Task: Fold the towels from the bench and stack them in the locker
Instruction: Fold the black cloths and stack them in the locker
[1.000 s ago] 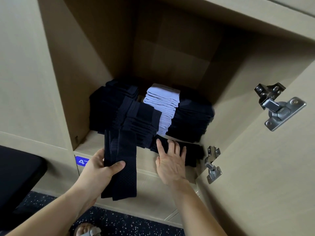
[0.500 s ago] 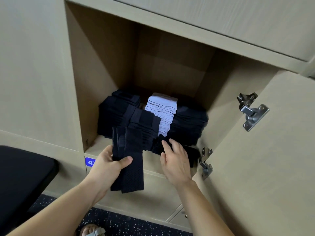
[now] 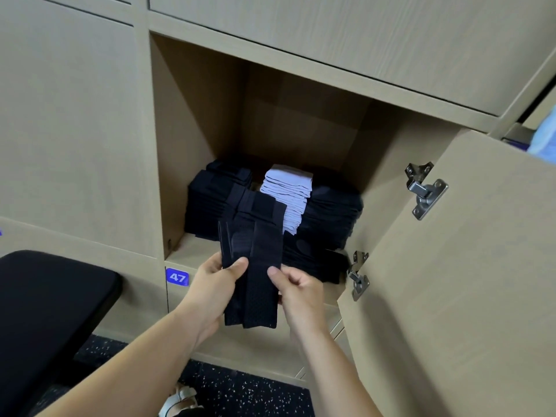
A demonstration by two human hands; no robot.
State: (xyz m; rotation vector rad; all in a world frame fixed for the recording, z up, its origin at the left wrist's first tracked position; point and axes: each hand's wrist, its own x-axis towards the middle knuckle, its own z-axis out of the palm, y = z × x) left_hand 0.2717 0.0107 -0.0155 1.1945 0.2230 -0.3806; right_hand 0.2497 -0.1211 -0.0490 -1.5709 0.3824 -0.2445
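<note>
We hold one folded dark navy towel [image 3: 252, 275] in both hands, in front of the open locker [image 3: 195, 130] and just below its lower edge. The towel hangs as a long narrow bundle, and its top overlaps the stacks behind it in our view. Our left hand [image 3: 213, 284] grasps its left edge, with the thumb pressed across the front and the fingers hidden behind. Our right hand [image 3: 301, 287] grips the right edge, with the thumb on the front face and the fingers curled behind.

Inside the locker we count one pale lilac-white stack [image 3: 288, 194] standing at the middle back. Around it we make out four dark navy piles: a tall left pile [image 3: 210, 203], a front centre pile [image 3: 258, 206] just behind the held towel, a tall right pile [image 3: 331, 212], and a low front-right pile [image 3: 313, 263] lying at the locker's lip. The dark towels blend together, so we cannot count single towels in any pile.

The locker door [image 3: 451, 281] stands open on the right and carries two metal hinges, an upper hinge [image 3: 424, 189] and a lower hinge [image 3: 358, 275]. One blue number plate [image 3: 177, 277] reading 47 sits below the opening's left corner. One black padded bench [image 3: 45, 311] fills the lower left, and a light sandal [image 3: 180, 398] shows on the dark speckled floor [image 3: 240, 392].
</note>
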